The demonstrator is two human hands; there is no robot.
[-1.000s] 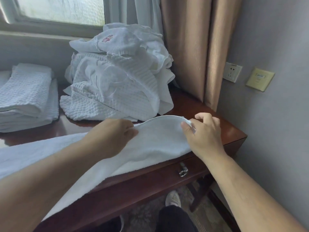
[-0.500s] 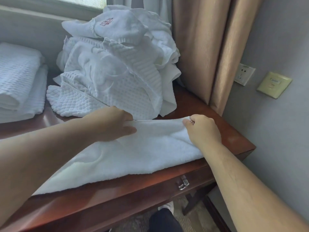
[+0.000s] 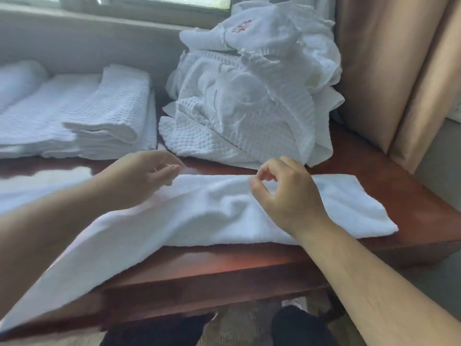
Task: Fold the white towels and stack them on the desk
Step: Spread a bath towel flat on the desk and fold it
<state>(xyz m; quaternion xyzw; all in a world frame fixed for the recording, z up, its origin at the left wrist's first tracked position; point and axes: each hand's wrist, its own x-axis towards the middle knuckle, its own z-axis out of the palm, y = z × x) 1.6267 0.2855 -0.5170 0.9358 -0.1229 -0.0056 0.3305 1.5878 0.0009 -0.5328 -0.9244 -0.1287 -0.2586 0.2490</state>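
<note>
A long white towel [image 3: 199, 216] lies along the front of the dark wooden desk [image 3: 414, 193], folded lengthwise, its left end drooping over the front edge. My left hand [image 3: 147, 176] hovers at the towel's far edge with fingers loosely curled and nothing in them. Just above the towel's middle, my right hand [image 3: 287, 193] has thumb and fingers loosely bent and holds no cloth. Folded white towels [image 3: 107, 121] are stacked at the back left of the desk. A heap of unfolded white towels [image 3: 249, 96] sits at the back centre.
Beige curtains [image 3: 389, 71] hang at the right behind the heap. A grey wall and a window sill [image 3: 87, 33] run along the back of the desk. My legs and the floor show below the desk's front edge.
Both hands have let go of the towel's far edge and lifted slightly. The right hand has moved left toward the middle. The view has swung left, showing the folded stack.
</note>
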